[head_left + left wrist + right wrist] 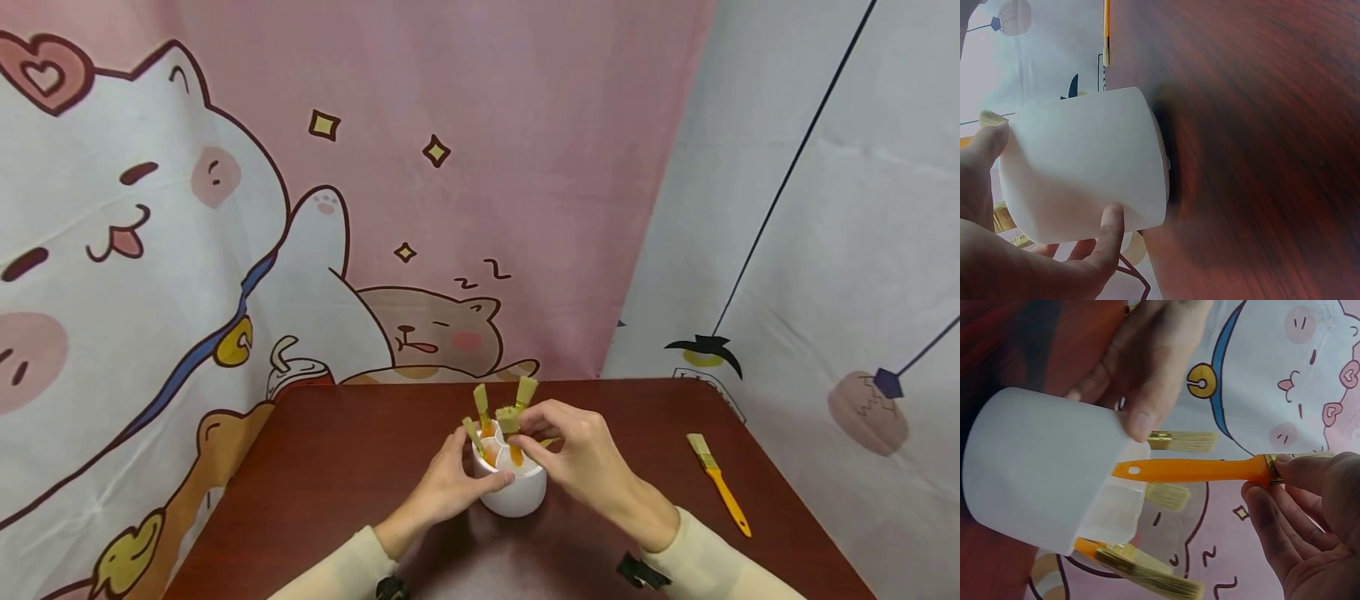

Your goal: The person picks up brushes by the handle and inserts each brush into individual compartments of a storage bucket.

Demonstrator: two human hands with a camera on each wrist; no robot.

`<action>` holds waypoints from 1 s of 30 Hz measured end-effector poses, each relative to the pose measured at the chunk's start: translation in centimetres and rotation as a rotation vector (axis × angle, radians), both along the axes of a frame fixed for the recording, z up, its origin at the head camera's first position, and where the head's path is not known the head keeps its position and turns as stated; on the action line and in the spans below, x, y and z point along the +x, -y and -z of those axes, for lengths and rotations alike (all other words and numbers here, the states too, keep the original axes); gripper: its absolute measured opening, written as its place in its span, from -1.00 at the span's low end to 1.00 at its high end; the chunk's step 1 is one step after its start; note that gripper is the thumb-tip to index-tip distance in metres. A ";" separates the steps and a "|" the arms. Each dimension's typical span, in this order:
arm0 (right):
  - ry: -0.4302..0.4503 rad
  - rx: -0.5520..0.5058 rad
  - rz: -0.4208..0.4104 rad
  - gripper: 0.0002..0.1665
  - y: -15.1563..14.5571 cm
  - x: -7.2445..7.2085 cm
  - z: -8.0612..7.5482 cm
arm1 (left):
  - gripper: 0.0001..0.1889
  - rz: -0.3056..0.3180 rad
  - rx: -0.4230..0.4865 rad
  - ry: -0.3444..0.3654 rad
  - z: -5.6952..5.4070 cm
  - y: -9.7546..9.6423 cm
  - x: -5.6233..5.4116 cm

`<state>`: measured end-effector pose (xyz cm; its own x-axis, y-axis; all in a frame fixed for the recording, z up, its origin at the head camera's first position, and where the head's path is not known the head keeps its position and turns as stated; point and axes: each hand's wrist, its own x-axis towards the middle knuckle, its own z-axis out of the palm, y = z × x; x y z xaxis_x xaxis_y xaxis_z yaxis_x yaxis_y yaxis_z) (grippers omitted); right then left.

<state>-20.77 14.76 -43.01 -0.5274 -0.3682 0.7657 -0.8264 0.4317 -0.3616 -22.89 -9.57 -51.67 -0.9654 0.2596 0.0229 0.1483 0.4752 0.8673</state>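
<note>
A white, divided brush pot (517,495) stands on the table with several bristle-up paintbrushes in it. My left hand (444,485) holds its side and rim, the thumb across the front. In the right wrist view, my right hand (1310,506) pinches an orange-handled paintbrush (1200,470) by its metal ferrule. The handle's end is inside the pot's mouth, bristles outward. Other brushes (1154,580) lean out around it. The left wrist view shows the pot's smooth wall (1085,162) with my fingers against it.
Another yellow-handled paintbrush (722,487) lies on the right side of the dark red wooden table (337,467). A cartoon-printed cloth (525,167) hangs behind the table and along its sides.
</note>
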 end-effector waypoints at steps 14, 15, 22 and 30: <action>-0.012 0.059 0.015 -0.61 0.1 -0.9 2.0 | 0.08 0.028 0.030 -0.005 0.3 0.1 -0.5; -0.016 0.062 0.007 -0.61 0.1 -1.0 2.2 | 0.08 0.030 0.030 -0.007 0.3 0.1 -0.5; -0.012 0.081 -0.061 -0.59 0.2 -1.5 3.9 | 0.01 0.030 0.028 -0.017 0.0 0.3 -0.4; -0.004 0.121 -0.076 -0.58 0.0 -1.6 5.4 | -0.01 0.032 0.036 -0.015 0.0 0.2 -0.2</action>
